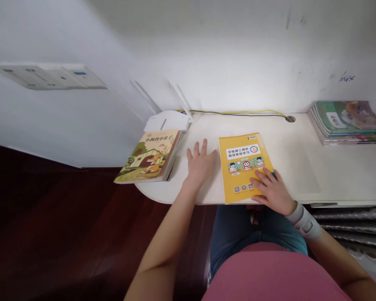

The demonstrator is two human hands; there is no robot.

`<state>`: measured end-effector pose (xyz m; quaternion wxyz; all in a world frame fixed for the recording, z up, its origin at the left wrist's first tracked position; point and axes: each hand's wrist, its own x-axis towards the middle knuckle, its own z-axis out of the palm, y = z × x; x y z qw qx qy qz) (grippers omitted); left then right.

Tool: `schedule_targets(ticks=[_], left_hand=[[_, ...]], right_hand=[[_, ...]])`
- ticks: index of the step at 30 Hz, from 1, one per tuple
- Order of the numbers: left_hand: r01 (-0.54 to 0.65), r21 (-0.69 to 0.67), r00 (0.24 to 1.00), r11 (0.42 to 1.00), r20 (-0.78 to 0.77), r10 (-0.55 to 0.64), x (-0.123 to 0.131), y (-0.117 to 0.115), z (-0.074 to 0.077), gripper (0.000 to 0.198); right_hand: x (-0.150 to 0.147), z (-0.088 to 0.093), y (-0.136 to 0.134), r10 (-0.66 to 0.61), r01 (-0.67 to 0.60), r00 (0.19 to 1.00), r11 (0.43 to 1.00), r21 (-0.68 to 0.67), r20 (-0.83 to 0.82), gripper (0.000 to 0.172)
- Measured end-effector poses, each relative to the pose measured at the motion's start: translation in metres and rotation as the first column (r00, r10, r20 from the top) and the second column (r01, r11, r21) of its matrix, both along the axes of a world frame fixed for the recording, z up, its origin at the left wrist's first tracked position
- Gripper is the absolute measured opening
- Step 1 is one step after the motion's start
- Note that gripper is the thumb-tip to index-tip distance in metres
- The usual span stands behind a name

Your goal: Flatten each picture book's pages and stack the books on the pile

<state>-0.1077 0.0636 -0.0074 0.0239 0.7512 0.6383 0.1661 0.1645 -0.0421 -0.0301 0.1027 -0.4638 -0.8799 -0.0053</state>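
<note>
A yellow workbook (238,179) lies on the white desk in front of me, close to its front edge. On the lower right part of its cover rests my right hand (273,190), flat with the fingers spread. My left hand (200,163) is over the desk just left of the workbook, fingers spread and nothing in it. To the left of that hand is a stack of picture books (150,156), the top one showing a house and an animal. The stack's near left corner juts past the desk's rounded end.
Behind the picture books stands a white router (167,121) with antennas. Yellow and black cables (238,112) run along the wall to a hole (290,119) in the desk (301,163). Another book stack (347,121) sits at the right. A socket panel (50,76) is on the left wall.
</note>
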Motion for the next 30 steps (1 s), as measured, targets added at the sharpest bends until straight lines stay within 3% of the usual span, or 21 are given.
schedule_targets(ticks=[3,7,8,10,12,13,14,17,19,22,25,30], left_hand=[[-0.093,-0.049,0.995,0.994,-0.041,0.091,-0.006,0.024,0.009,0.041],[-0.231,0.025,0.973,0.973,0.012,0.231,-0.001,0.017,0.024,0.058],[-0.197,0.045,0.979,0.979,0.065,0.194,0.006,0.009,0.027,0.057],[-0.013,0.074,0.973,0.997,0.229,-0.004,0.027,-0.009,0.028,0.052],[0.239,0.074,0.878,0.968,0.411,-0.248,0.051,-0.029,0.021,0.049],[0.295,0.053,0.836,0.954,0.469,-0.285,0.060,-0.038,0.015,0.050],[0.307,0.010,0.838,0.952,0.470,-0.276,0.066,-0.046,0.007,0.052],[0.107,-0.095,0.911,0.990,0.409,-0.059,0.061,-0.058,-0.016,0.062],[0.021,-0.128,0.899,0.992,0.437,0.037,0.045,-0.059,-0.027,0.068],[0.010,-0.176,0.838,0.984,0.539,0.088,0.023,-0.059,-0.031,0.068],[0.008,-0.227,0.804,0.974,0.580,0.129,0.016,-0.060,-0.029,0.064],[0.019,-0.251,0.772,0.968,0.619,0.146,0.013,-0.058,-0.026,0.065]], right_hand=[[-0.002,0.002,0.000,-0.017,0.017,1.000,1.000,-0.008,-0.003,0.054],[-0.004,0.002,0.000,-0.029,0.029,0.999,0.999,-0.023,-0.013,0.055],[-0.004,0.002,0.000,-0.030,0.030,0.999,0.999,-0.027,-0.017,0.055],[-0.004,0.002,0.001,-0.031,0.030,0.999,0.999,-0.034,-0.033,0.055],[-0.004,0.001,0.001,-0.033,0.031,0.997,0.999,-0.030,-0.068,0.055],[-0.003,0.000,0.001,-0.034,0.032,0.995,0.999,-0.024,-0.096,0.056],[-0.001,-0.001,0.000,-0.037,0.036,0.990,0.999,-0.016,-0.136,0.057],[0.005,-0.003,-0.003,-0.100,0.105,0.943,0.994,-0.003,-0.319,0.054],[0.008,-0.004,-0.005,-0.182,0.194,0.879,0.981,-0.018,-0.442,0.045],[0.012,-0.004,-0.007,-0.218,0.238,0.830,0.971,-0.027,-0.513,0.034],[0.012,-0.002,-0.006,-0.101,0.112,0.878,0.994,-0.005,-0.468,0.035],[0.011,0.002,-0.004,0.079,-0.091,0.966,0.995,-0.037,-0.245,0.050]])
